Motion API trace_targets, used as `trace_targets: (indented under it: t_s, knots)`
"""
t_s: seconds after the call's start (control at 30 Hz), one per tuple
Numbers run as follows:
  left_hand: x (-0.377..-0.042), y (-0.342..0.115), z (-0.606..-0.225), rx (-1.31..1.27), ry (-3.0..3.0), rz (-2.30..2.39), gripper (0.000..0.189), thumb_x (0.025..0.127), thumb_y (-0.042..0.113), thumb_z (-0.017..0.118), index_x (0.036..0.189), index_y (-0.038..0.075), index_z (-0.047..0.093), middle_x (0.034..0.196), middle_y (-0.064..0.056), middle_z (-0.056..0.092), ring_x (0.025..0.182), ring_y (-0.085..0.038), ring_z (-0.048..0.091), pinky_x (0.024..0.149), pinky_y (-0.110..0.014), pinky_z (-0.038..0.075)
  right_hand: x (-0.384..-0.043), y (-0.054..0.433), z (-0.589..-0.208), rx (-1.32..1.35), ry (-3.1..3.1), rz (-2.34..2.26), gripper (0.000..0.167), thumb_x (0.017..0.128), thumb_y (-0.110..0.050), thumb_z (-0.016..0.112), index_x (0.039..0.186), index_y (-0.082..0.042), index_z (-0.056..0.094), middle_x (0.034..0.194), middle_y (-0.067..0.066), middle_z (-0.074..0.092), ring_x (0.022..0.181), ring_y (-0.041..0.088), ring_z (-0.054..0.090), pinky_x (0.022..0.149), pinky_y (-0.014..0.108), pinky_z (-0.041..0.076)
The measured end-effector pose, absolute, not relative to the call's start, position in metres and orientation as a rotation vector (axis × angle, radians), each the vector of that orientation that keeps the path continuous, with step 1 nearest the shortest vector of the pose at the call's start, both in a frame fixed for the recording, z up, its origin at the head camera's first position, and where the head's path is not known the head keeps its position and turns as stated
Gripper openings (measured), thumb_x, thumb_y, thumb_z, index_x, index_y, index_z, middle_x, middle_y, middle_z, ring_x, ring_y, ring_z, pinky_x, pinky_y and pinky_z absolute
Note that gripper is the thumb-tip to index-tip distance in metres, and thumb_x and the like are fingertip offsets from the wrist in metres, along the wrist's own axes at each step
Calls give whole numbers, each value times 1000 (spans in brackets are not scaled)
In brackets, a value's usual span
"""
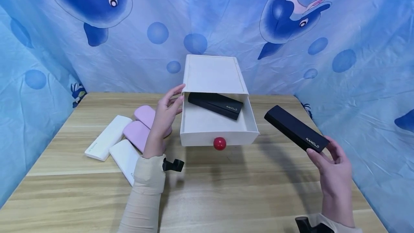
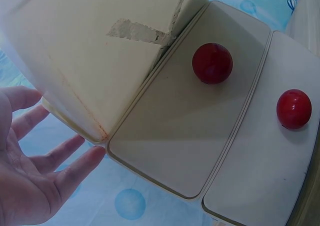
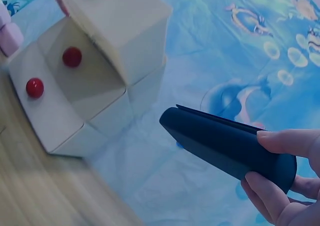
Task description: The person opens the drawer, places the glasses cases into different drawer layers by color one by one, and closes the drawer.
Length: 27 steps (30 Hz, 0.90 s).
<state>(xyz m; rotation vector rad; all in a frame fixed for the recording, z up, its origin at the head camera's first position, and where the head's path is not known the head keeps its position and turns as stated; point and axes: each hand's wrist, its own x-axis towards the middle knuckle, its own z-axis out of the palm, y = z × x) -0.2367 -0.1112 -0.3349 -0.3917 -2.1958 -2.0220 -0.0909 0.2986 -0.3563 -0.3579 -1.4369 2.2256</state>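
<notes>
My right hand [image 1: 336, 172] pinches the near end of a black glasses case [image 1: 292, 127] marked KANOLD, held above the table to the right of a white drawer cabinet [image 1: 211, 73]. In the right wrist view, that case [image 3: 220, 141] shows a thin flap edge along its top. The cabinet's top drawer [image 1: 197, 139] is pulled out, and a second black glasses case [image 1: 215, 105] lies slantwise inside, its back part under the cabinet top. My left hand [image 1: 165, 114] is at the cabinet's left front edge with fingers extended; in the left wrist view, its fingertips [image 2: 95, 153] are beside the edge.
Left of the cabinet lie two white cases [image 1: 108, 137] and two rounded purple cases [image 1: 137, 134], partly behind my left arm. A red knob [image 1: 220, 144] sticks out from the drawer front. Lower drawers [image 2: 175, 121] are closed. A blue dolphin-print cloth [image 1: 207, 17] hangs behind the wooden table [image 1: 207, 197].
</notes>
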Motion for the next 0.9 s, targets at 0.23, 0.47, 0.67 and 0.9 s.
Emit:
trace_targets:
  t_s: [0.23,0.47,0.67,0.9]
  knots:
    - [-237,-112,-335,-388,-2203,-2011,42,101,28,50,143,23,48,145,-10,43,126,-31,51,98,-55,49,-90,295,-339,-273,-1304,2284,60,76,30,58,124,-5,61,113,5,54,86,15,72,68,24,60]
    - [-237,-113,-334,-395,-2205,-1997,43,101,29,50,143,22,48,145,-10,43,126,-32,51,97,-55,50,-89,282,-330,-54,-1251,2372,58,79,31,51,127,0,57,113,9,60,88,19,73,70,28,61]
    - [-237,-112,-334,-395,-2208,-2006,42,101,29,50,143,22,48,146,-10,42,126,-32,51,98,-56,49,-92,268,-322,63,-1323,2406,55,82,28,50,130,0,55,116,9,59,90,18,72,72,27,60]
    - [-237,-111,-334,-404,-2199,-2012,43,101,29,50,143,22,47,145,-10,43,126,-32,51,97,-56,49,-100,248,-319,136,-1510,2386,54,85,23,53,132,-3,54,121,7,55,95,15,69,76,24,60]
